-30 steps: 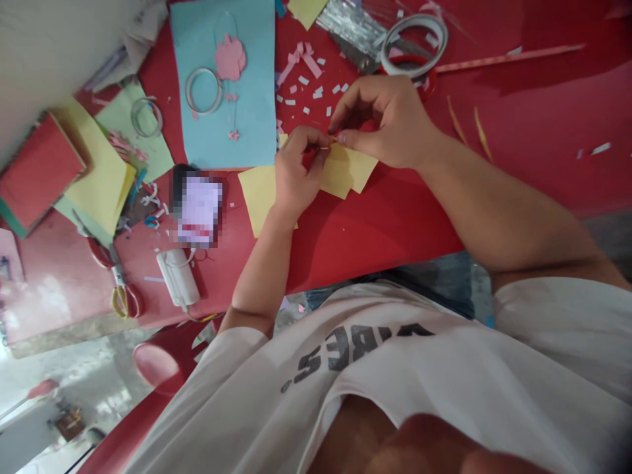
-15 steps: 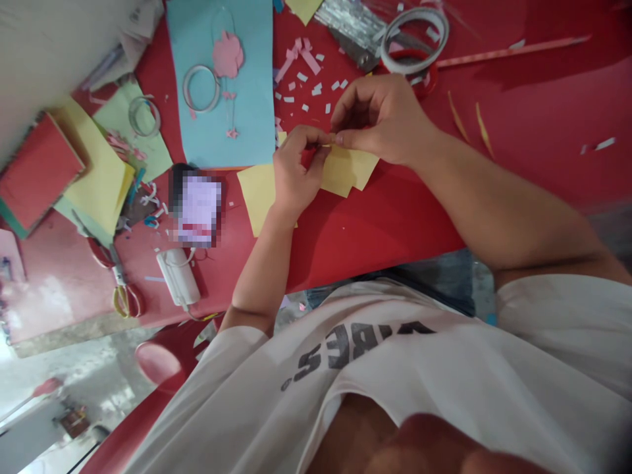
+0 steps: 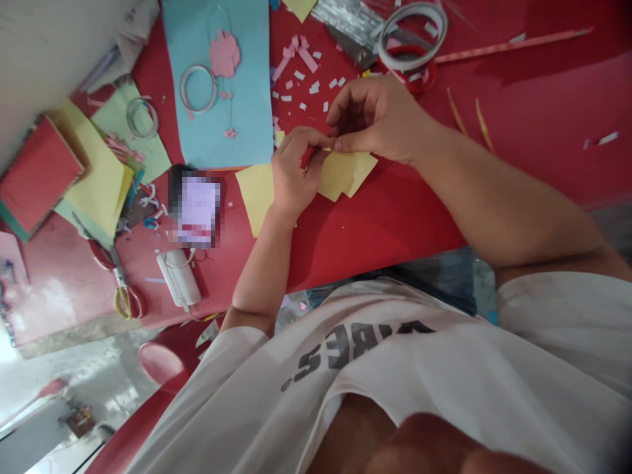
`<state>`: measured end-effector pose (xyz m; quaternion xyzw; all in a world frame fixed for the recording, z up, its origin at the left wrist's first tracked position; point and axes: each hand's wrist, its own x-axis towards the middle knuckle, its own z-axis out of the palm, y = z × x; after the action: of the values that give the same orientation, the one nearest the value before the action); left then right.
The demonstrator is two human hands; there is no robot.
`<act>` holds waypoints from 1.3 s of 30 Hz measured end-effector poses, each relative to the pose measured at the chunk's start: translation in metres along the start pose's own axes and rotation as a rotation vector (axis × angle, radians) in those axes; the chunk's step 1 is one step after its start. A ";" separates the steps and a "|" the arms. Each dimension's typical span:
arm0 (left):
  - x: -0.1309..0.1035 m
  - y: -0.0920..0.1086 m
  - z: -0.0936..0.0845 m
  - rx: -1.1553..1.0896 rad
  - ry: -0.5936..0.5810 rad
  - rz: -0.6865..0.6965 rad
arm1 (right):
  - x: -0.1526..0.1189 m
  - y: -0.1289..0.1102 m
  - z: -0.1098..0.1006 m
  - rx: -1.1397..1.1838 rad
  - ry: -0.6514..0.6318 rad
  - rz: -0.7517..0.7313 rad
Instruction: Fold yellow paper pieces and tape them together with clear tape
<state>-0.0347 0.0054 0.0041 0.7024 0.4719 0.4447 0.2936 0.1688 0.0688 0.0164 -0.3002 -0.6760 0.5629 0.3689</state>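
My left hand (image 3: pixel 299 171) is closed in a pinch, its thumb and forefinger on a small yellow paper piece (image 3: pixel 332 143). At the same spot the thumb and forefinger of my right hand (image 3: pixel 378 118) meet, also pinching this paper; the fingers hide most of it. Just below the fingertips lie overlapping yellow paper sheets (image 3: pixel 345 176) on the red table. Another yellow sheet (image 3: pixel 255 194) sits partly under my left hand and wrist.
A blue sheet (image 3: pixel 247 85) carries a pink paper flower (image 3: pixel 224 54) and a tape roll (image 3: pixel 182 92). Beyond my hands are white paper scraps (image 3: pixel 315 86) and a larger tape roll (image 3: pixel 385 56). Scissors (image 3: pixel 120 280), a white glue gun (image 3: pixel 178 276) and a phone (image 3: pixel 200 207) lie at left.
Both hands stay pinched together at nearly the same place, with slight finger movement. The yellow sheets below them have shifted a little against each other.
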 end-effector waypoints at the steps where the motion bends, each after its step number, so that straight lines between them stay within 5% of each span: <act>1: 0.000 0.001 0.000 0.017 0.003 0.019 | 0.000 0.000 0.000 0.007 -0.002 0.007; 20: 0.005 0.012 0.001 -0.005 0.014 0.162 | 0.000 0.001 -0.001 0.124 0.012 0.100; 29: 0.005 -0.003 0.007 0.011 0.084 0.154 | -0.007 -0.024 -0.007 0.238 -0.051 0.038; 39: 0.002 0.000 0.007 0.013 0.088 0.080 | -0.018 -0.036 0.003 -0.379 0.096 -0.202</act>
<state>-0.0284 0.0073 0.0017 0.7022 0.4589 0.4835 0.2501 0.1760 0.0457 0.0486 -0.3213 -0.7782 0.3707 0.3921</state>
